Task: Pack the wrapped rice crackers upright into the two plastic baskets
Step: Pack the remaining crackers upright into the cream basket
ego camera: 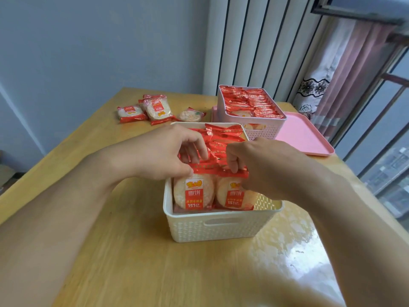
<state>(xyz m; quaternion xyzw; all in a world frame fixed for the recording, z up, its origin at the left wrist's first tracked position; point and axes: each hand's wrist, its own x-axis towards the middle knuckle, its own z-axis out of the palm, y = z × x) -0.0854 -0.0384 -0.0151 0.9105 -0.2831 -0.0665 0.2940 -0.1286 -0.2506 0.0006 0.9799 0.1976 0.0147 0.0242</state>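
- Left hand (170,151) and right hand (256,165) pinch wrapper tops inside the cream basket (221,227).
- Open gap behind its near rim.
- Beyond it: pink basket (261,127), loose crackers (143,110).

Both hands (174,151) seemingly curled, pinching

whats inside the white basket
The white basket holds wrapped rice crackers standing upright in rows. Both hands cover the middle packs, so the count and the floor stay hidden.
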